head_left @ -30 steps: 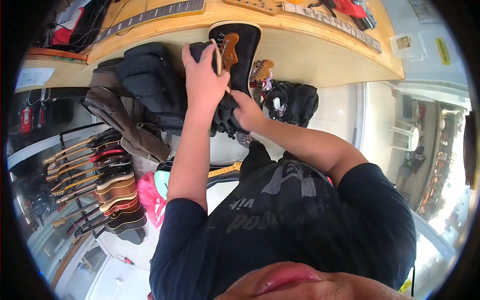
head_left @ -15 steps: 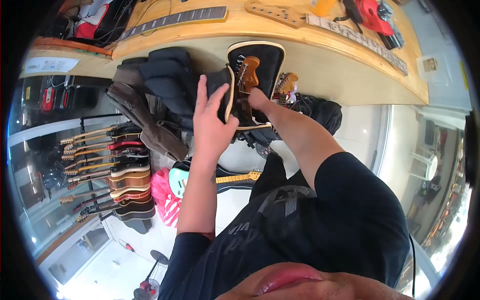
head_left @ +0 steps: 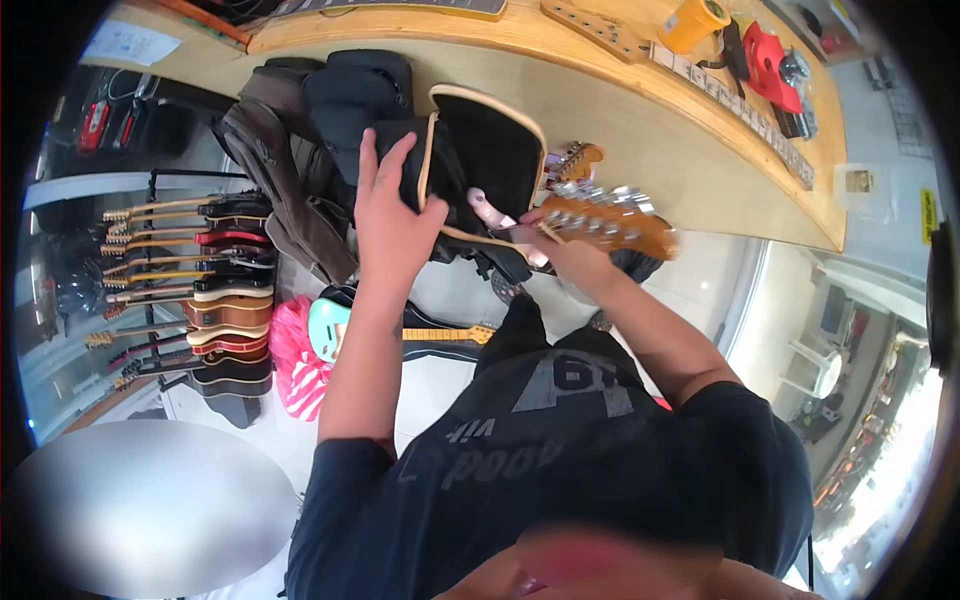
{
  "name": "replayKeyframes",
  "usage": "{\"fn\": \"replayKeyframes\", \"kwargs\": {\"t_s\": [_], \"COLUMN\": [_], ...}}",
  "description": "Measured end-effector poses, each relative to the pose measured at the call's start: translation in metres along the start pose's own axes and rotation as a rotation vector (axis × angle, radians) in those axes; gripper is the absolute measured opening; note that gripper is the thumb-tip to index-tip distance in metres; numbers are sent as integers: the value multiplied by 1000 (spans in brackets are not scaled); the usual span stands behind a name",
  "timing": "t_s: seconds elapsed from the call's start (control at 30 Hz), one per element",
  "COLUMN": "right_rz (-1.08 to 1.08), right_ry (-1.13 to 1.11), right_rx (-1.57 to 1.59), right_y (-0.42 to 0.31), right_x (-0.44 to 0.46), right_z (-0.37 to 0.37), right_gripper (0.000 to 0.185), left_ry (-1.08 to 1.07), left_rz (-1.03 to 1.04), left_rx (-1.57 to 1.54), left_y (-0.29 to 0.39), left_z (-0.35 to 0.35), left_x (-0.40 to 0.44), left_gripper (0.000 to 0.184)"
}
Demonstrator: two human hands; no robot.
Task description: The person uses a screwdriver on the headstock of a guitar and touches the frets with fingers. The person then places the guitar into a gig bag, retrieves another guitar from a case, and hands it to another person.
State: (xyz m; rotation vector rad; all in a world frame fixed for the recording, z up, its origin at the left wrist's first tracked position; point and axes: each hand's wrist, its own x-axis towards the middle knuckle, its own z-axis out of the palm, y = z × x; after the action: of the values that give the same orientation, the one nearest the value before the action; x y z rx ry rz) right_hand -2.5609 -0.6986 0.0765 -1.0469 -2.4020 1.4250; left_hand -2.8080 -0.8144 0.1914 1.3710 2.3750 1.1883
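An open black gig bag (head_left: 490, 130) with a cream-edged lining stands against the bench front. My left hand (head_left: 395, 225) is at the bag's left edge, on its dark flap, with fingers spread apart. Closed round a guitar neck just below the headstock is my right hand (head_left: 570, 258). The guitar's brown headstock (head_left: 615, 225) with silver tuners points right, blurred by motion. Part of its pale, shiny body (head_left: 490, 208) shows at the bag's mouth; the rest is hidden in the bag.
Behind is a wooden bench (head_left: 380, 30) with necks and an orange cup (head_left: 694, 25). Black bags (head_left: 355, 95) lean at left, near a guitar rack (head_left: 230, 290). A mint guitar (head_left: 326, 328) lies on the floor. Another headstock (head_left: 580, 160) stands behind the bag.
The brown headstock has come out of the bag and swung right and down with my right hand on the neck. My left hand remains at the flap. The camera view has shifted.
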Motion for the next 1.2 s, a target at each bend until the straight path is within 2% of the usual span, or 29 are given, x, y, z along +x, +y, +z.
{"fn": "replayKeyframes", "kwargs": {"t_s": [0.03,0.1,0.2,0.3,0.37,0.43,0.47,0.53,0.6,0.63,0.67,0.73,0.77,0.83,0.93,1.07,1.1,1.17,1.2], "right_rz": [99,36,-44,-195,-323,-341,-350,-445,-601,-677,-751,-799,-755,-806,-990,-1030,-1002,-862,-653], "right_ry": [-40,24,49,134,227,366,456,558,527,443,355,201,169,-226,-634,-970,-1032,-1112,-1151], "right_rx": [100,13,144,123,174,107,126,106,80,43,12,100,268,-5,46,86,123,344,469], "right_y": [-25,-64,-138,-196,-233,-267,-285,-298,-291,-287,-282,-280,-279,-277,-269,-266,-265,-251,-238], "right_x": [-9,-25,-58,-92,-116,-146,-162,-187,-207,-214,-221,-237,-251,-254,-247,-241,-239,-241,-215], "right_z": [-25,-68,-124,-173,-199,-223,-227,-236,-254,-268,-282,-283,-274,-321,-321,-266,-245,-194,-178], "right_gripper": [18,16,15,16,18,19,21,25,26,26,27,27,25,24,28,48,54,65,61], "left_ry": [3,4,-40,-34,-84,-130,-77,38,40,-103,-193,-312,-393,-634,-676,-211,-87,85,131], "left_rz": [-4,6,11,79,135,64,105,306,589,550,619,599,568,449,292,-53,-32,-150,-137], "left_rx": [7,-3,17,-24,-56,-47,-21,-102,-409,-602,-632,-763,-848,-777,-933,-1076,-1114,-1131,-1124], "left_y": [3,7,16,7,3,24,31,90,141,179,204,246,263,287,299,294,285,279,269], "left_z": [3,12,22,36,47,49,54,32,18,-2,-4,3,9,35,112,120,118,91,77], "left_x": [3,7,16,27,32,24,17,-8,-39,-65,-82,-120,-136,-159,-199,-283,-301,-348,-362], "left_gripper": [72,74,78,80,82,81,76,58,50,53,58,58,58,48,35,15,14,14,16]}}
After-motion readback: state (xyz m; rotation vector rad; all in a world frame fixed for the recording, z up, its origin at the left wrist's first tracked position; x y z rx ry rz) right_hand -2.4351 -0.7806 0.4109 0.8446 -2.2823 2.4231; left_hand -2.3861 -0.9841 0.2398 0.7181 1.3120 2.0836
